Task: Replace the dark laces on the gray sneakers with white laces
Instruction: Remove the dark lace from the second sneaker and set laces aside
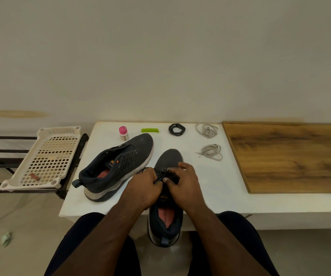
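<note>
Two dark gray sneakers lie on the white table (210, 186). The left sneaker (119, 166) lies tilted on its side with no lace in its eyelets. The right sneaker (168, 196) points away from me, its heel hanging over the front edge. My left hand (143, 186) and my right hand (182, 184) meet over its eyelets, both pinching its dark lace (163, 177). A coiled dark lace (177, 129) lies at the back. Two bundled white laces (207, 130) (211, 152) lie to the right of it.
A small bottle with a pink cap (123, 133) and a green plastic piece (150, 130) sit at the table's back edge. A wooden board (292, 156) covers the right part. A white perforated tray (45, 158) rests on a black rack to the left.
</note>
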### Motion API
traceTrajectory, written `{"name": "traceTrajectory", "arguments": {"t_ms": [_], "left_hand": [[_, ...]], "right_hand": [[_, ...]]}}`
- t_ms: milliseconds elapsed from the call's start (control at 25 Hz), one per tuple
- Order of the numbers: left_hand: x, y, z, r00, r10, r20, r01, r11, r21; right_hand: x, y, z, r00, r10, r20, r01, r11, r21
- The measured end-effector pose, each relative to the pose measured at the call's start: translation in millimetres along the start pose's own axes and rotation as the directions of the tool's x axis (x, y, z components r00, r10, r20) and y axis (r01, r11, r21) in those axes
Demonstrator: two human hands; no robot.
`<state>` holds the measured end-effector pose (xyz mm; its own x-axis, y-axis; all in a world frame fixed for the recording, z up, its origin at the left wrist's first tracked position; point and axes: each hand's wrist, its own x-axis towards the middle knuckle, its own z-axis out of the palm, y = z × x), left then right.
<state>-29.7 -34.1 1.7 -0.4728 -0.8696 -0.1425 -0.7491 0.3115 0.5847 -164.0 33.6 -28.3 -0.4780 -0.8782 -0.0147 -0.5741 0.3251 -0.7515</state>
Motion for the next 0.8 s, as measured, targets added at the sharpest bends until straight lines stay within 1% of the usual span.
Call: {"name": "traceTrajectory", "arguments": {"t_ms": [40, 80, 160, 240, 280, 320, 400, 440, 520, 560, 640, 680, 720, 800], "left_hand": [[0, 0, 0, 1.0, 0.003, 0.0, -0.003, 1.0, 0.007], [0, -1, 0, 1.0, -0.002, 0.001, 0.002, 1.0, 0.005], [0, -2, 0, 1.0, -0.018, 0.008, 0.018, 1.0, -0.017], [1, -3, 0, 1.0, -0.017, 0.018, 0.017, 1.0, -0.024], [1, -2, 0, 1.0, -0.012, 0.02, 0.012, 1.0, -0.017], [1, -2, 0, 1.0, -0.005, 0.018, 0.006, 1.0, -0.009], [1, -2, 0, 1.0, 0.002, 0.011, -0.002, 1.0, 0.0], [1, -2, 0, 1.0, 0.004, 0.011, -0.004, 1.0, 0.004], [1, -2, 0, 1.0, -0.001, 0.015, 0.001, 1.0, 0.003], [1, -3, 0, 1.0, -0.006, 0.02, 0.006, 1.0, -0.006], [1, -3, 0, 1.0, -0.012, 0.026, 0.013, 1.0, -0.019], [0, -2, 0, 1.0, -0.011, 0.027, 0.011, 1.0, -0.018], [0, -2, 0, 1.0, -0.008, 0.026, 0.008, 1.0, -0.01], [0, -2, 0, 1.0, -0.004, 0.021, 0.004, 1.0, 0.009]], "right_hand": [[0, 0, 5, 0.999, 0.001, 0.04, 0.001, 0.998, -0.062], [0, -2, 8, 1.0, 0.003, 0.022, -0.001, 0.996, -0.084], [2, -2, 7, 0.996, 0.033, -0.077, -0.034, 0.999, -0.02], [4, -1, 1, 0.973, 0.109, -0.205, -0.087, 0.99, 0.113], [5, 1, -1, 0.969, 0.109, -0.22, -0.077, 0.986, 0.149], [4, 0, -3, 0.979, 0.081, -0.187, -0.055, 0.988, 0.144], [2, 0, 2, 0.997, 0.015, -0.07, -0.012, 0.999, 0.047], [2, 0, 5, 0.999, 0.002, -0.035, -0.002, 1.0, -0.007], [3, 0, 11, 0.998, 0.003, -0.06, -0.005, 0.999, -0.035], [5, 3, 11, 0.994, 0.023, -0.108, -0.024, 1.0, -0.014], [9, 7, 7, 0.972, 0.125, -0.196, -0.103, 0.987, 0.12], [9, 8, 4, 0.97, 0.137, -0.198, -0.108, 0.983, 0.151], [9, 9, 3, 0.98, 0.1, -0.175, -0.076, 0.987, 0.139], [6, 7, 6, 0.998, 0.008, -0.06, -0.006, 0.999, 0.032]]}}
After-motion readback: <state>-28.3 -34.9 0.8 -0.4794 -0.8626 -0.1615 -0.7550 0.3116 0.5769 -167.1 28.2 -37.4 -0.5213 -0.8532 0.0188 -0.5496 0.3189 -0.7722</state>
